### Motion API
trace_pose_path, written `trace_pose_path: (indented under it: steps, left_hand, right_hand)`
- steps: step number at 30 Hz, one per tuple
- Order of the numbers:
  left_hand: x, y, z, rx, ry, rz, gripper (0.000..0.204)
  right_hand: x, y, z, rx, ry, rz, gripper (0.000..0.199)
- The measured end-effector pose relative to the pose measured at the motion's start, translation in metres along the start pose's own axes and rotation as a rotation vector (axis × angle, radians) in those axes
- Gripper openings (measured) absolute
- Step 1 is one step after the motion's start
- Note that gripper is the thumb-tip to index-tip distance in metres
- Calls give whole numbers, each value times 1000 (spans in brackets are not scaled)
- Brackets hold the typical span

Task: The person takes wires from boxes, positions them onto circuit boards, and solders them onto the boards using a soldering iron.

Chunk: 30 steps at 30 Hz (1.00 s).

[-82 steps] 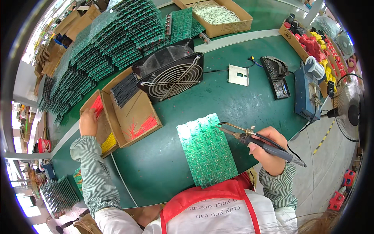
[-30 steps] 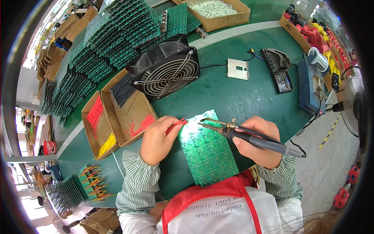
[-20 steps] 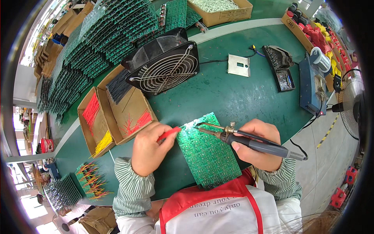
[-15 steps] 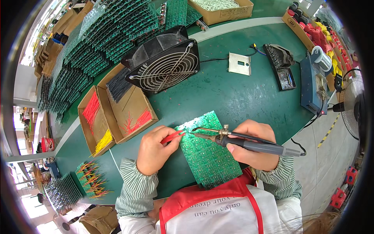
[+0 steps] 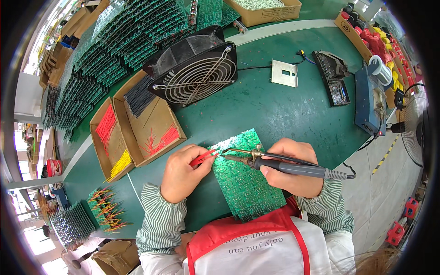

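A green circuit board panel [image 5: 250, 188] lies on the table in front of me, its near end against my apron. My left hand [image 5: 183, 172] pinches several short red wires [image 5: 201, 158], their tips at the board's upper left part. In my right hand [image 5: 295, 169] is a grey soldering iron [image 5: 293, 168] with a thin metal solder feed tube [image 5: 238, 151] clamped above it. The iron's tip points left and sits close to the wire ends. Whether tip and wire touch is too small to tell.
Left of the board stand cardboard boxes [image 5: 151, 158] of red, black and yellow wires. A black fan [image 5: 195, 73] stands beyond the board, beside stacked circuit boards [image 5: 114, 46]. A wired board [image 5: 109, 210] lies far left. A blue soldering station [image 5: 369, 103] sits at the right edge.
The right hand and iron have shifted slightly left along the board. The left hand, still pinching the red wires, has barely moved. The whole view has shifted a little.
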<state>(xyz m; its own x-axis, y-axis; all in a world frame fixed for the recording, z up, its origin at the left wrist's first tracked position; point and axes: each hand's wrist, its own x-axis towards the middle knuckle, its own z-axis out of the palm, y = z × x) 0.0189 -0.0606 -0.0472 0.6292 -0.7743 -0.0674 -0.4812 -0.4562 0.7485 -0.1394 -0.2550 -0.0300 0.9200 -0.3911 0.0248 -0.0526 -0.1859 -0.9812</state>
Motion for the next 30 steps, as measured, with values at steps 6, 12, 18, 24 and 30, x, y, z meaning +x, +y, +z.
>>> trace_pose_path:
  steps: [6, 12, 18, 24, 30]
  left_hand:
    - [2, 1, 1, 1, -1, 9, 12]
    - [1, 2, 0, 24, -5, 14, 12]
    - [1, 4, -36, 417, 482, -28, 7]
    - [5, 24, 2, 134, 132, 103, 8]
    - [11, 19, 14, 110, 52, 102, 11]
  right_hand:
    - [0, -4, -3, -7, 0, -1, 15]
    - [-2, -11, -11, -18, 12, -6, 16]
    - [-7, -11, -20, -45, 37, -21, 16]
    - [-8, -8, -24, -30, 52, 8, 15]
    - [-7, -6, -25, -53, 45, 17, 16]
